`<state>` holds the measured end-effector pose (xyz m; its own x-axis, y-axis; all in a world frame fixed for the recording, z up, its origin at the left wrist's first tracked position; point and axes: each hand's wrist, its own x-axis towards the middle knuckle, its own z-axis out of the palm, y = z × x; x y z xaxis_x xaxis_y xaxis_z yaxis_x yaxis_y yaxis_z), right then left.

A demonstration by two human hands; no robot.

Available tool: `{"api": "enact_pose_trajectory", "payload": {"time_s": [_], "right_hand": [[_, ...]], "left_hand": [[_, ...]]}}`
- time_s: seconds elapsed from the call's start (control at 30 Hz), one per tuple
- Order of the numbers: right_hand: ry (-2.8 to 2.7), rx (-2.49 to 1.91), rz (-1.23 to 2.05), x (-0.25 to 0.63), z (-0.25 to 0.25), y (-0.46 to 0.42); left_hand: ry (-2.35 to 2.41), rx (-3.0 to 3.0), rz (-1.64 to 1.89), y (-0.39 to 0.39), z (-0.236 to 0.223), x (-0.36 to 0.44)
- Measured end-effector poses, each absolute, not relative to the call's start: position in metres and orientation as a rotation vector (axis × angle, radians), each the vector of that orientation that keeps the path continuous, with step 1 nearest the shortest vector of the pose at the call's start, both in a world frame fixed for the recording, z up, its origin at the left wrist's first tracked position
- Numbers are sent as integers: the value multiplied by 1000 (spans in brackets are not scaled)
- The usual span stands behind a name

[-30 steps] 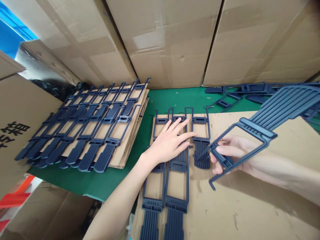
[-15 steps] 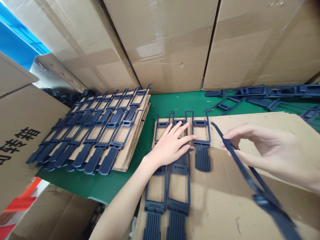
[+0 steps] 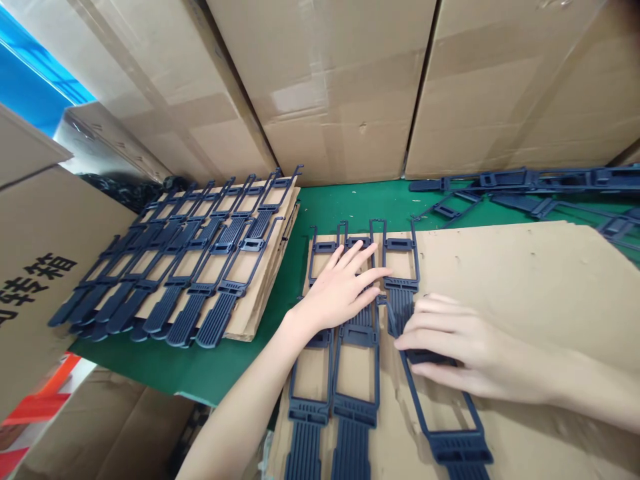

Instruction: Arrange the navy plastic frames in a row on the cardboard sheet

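My left hand (image 3: 345, 287) lies flat with fingers spread over dark blue plastic frames with ribbed ends (image 3: 357, 373), pressing on those set side by side on a cardboard sheet (image 3: 505, 267). In my right hand (image 3: 450, 340) another dark blue plastic frame (image 3: 455, 443) is gripped near its upper crossbar. It slants over the cardboard, its top overlapping the ribbed end of the frame (image 3: 400, 257) in the upper row. My fingers hide part of its upper end, and its lower end runs out of view.
To the left, a stack of cardboard sheets (image 3: 245, 327) carries rows of similar frames (image 3: 220, 317). Loose frames (image 3: 530, 180) lie heaped at the back right of the green table (image 3: 345, 200). Large cardboard boxes (image 3: 340, 87) wall off the back.
My right hand has moved left and down, bringing its frame from a raised, edge-on tilt to near flat against the cardboard. My left hand has stayed in place.
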<state>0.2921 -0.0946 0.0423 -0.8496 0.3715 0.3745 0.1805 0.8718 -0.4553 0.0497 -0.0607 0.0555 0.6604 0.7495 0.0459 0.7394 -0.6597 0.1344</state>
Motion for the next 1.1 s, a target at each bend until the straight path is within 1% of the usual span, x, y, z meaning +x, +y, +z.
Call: {"api": "enact_pose_trajectory", "payload": {"time_s": [0.53, 0.83, 1.0, 1.1], "right_hand": [[-2617, -403, 489, 291, 41, -92], [-2690, -492, 544, 295, 45, -93], [-2642, -509, 498, 290, 46, -101], [-2611, -576, 562, 286, 45, -111]], "left_hand": [[1241, 2754, 141, -61, 58, 51], [1249, 2759, 107, -61, 59, 52], [1238, 2765, 134, -60, 58, 50], [1225, 2762, 152, -60, 57, 50]]}}
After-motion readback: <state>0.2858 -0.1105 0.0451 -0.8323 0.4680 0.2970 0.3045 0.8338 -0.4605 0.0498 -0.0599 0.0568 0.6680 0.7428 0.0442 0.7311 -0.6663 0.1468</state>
